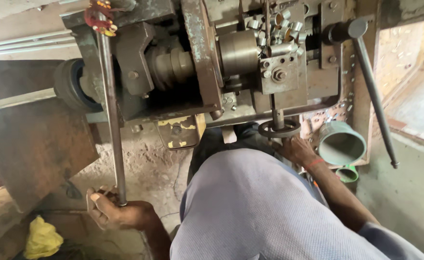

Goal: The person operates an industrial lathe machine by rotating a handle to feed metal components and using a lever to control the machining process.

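Two bare hands are engaged on an old grey metal lathe-like machine (231, 62) seen from above. The left hand (118, 212), at seven o'clock in the view, is clenched around the lower end of a long thin steel lever rod (110, 110), which rises toward twelve o'clock and ends at a red and yellow fitting (99, 17) on the machine's top edge. The right hand (296, 149), just right of centre, is laid on a small dark metal handwheel ring (278, 129); whether its fingers are fully closed on the ring cannot be told, since they are partly hidden. A red band is worn at that wrist.

Above the handwheel, at twelve o'clock, a steel cylindrical chuck (238, 52) is seen, and just beside it at one o'clock a heap of small shiny metal rings (282, 24) is piled on the tool block. At three o'clock from the right hand a pale green plastic cup (341, 143) is lying tilted, and a second long steel lever (373, 91) slants down past it. A yellow cloth (41, 238) is lying at eight o'clock on the dusty floor.

The step in hand is judged to be a machining pass, with lever and handwheel worked together. A steady, coordinated pull and turn would be called for next.
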